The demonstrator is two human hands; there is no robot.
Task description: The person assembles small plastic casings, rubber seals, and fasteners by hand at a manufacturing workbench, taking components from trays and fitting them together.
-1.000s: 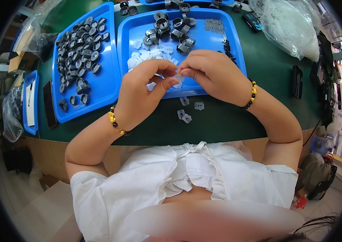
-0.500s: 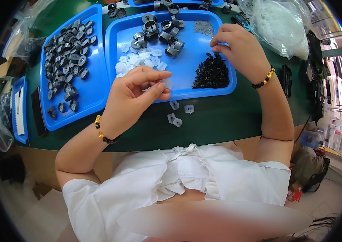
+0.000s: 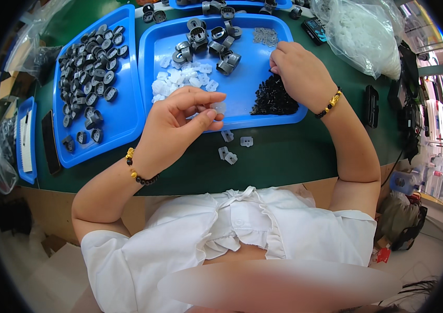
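Note:
My left hand (image 3: pixel 177 117) pinches a small translucent white plastic piece (image 3: pixel 219 107) between thumb and fingers, over the near edge of the middle blue tray (image 3: pixel 237 123). My right hand (image 3: pixel 300 73) is at the tray's right side, its fingertips closed on a small black part (image 3: pixel 271 70), just above a heap of the same black parts (image 3: pixel 271 99). The palm side of that hand is hidden. Behind my left hand, white plastic pieces (image 3: pixel 179 79) lie piled in the tray. Several more loose white pieces (image 3: pixel 246 141) rest on the green table in front.
Grey ring-shaped housings (image 3: pixel 198 35) and small clear parts (image 3: pixel 265 36) sit at the back of the middle tray. A second blue tray (image 3: pixel 122 136) at left holds many grey housings. A clear bag (image 3: pixel 367 36) of white pieces stands back right, beside a black device (image 3: pixel 314 30).
My right hand has come down and slightly left, from above the black parts to the heap, and its fingers have closed. The left hand has barely moved.

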